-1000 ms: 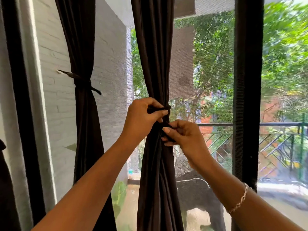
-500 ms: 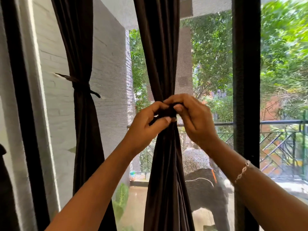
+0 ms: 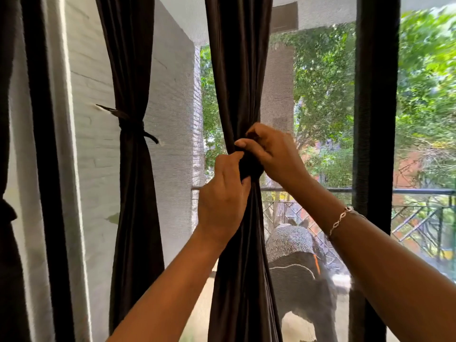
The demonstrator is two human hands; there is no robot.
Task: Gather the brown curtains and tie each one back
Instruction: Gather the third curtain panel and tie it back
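middle curtain [image 3: 237, 82] hangs center frame, dark brown, gathered tight into a narrow waist about mid-height. tie band [image 3: 249, 167] is wrapped round that waist, dark fabric bunched into a lump between both hands. left hand [image 3: 222, 193] comes up from bottom center, fingers curled and clenched on the lower left side of the tie band, thumb against the curtain folds just under it. right hand [image 3: 275, 156] comes in from the right, sits just above and right of the left one, fingers curled over the top of the tie band and grasping it, one fingertip reaching across the front of the curtain; thumb hidden. the two hands are almost touching. bracelet [image 3: 341, 219], thin silver chain, on the right wrist.

left curtain [image 3: 134, 206], left of center, already cinched by its own tie [image 3: 130, 123], ends sticking out both sides. edge of another dark curtain [image 3: 7, 230] at far left. white brick wall [image 3: 98, 169] behind the left curtain. dark window frame [image 3: 375, 119] runs vertical at right. outside through the mesh: balcony railing [image 3: 407, 191], green trees [image 3: 325, 95], elephant figure [image 3: 303, 280] lower right of center.
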